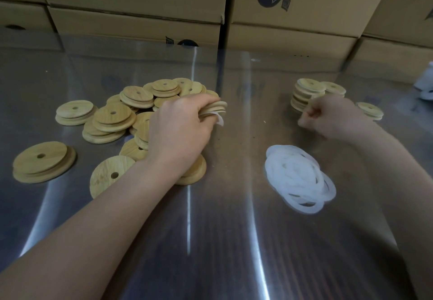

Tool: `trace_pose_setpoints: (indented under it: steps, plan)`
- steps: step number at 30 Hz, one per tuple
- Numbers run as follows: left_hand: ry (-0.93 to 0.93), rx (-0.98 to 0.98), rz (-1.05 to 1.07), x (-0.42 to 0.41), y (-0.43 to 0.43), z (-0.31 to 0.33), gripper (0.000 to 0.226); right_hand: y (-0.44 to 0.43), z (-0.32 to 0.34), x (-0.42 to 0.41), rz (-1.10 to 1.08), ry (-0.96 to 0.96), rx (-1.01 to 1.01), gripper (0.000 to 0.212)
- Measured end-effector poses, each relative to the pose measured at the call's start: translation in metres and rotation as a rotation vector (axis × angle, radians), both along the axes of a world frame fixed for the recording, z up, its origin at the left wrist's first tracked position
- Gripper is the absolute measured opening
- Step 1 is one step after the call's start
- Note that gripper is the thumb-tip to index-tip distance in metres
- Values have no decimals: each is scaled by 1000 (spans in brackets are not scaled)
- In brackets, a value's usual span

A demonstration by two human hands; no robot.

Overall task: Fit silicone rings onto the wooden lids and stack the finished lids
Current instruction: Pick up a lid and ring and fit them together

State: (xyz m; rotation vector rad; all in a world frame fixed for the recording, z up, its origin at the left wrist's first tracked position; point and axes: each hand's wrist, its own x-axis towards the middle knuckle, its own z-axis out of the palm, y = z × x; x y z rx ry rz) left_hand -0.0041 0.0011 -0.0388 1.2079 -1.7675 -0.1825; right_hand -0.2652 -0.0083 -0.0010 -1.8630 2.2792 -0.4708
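1. L grip (180, 124): fingers curled round a wooden lid (219, 107), held on edge above the counter (222, 241); a white silicone ring (219, 119) hangs partly off the lid's near side.
2. R grip (332, 117): fingers curled in, blurred; can't tell if anything's in it. It sits just in front of the lid stack (307, 93).
3. Under and behind L wrist: loose lid pile (121, 114), w/ one stray lid (43, 161) apart at near left.
4. Ring pile (300, 178) lies near side of R grip, btwn the two forearms.
5. Single lid (371, 110) right of the stack.
6. Cardboard boxes (140, 2) along the counter's far edge.
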Motion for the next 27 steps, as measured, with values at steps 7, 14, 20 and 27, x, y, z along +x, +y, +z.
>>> trace_pose_setpoints:
  steps: [7,14,20,27]
  plan:
    - [40,69,-12,-1,1,1,26,6,7,-31,-305,160,227,37]
    - [69,82,-52,-2,3,3,25,11,12,-21,-306,107,178,22]
    - [74,96,-90,-4,2,2,25,9,11,3,-123,-31,-68,38]
    - [55,64,-117,-11,7,2,26,23,-7,54,500,-488,-162,21]
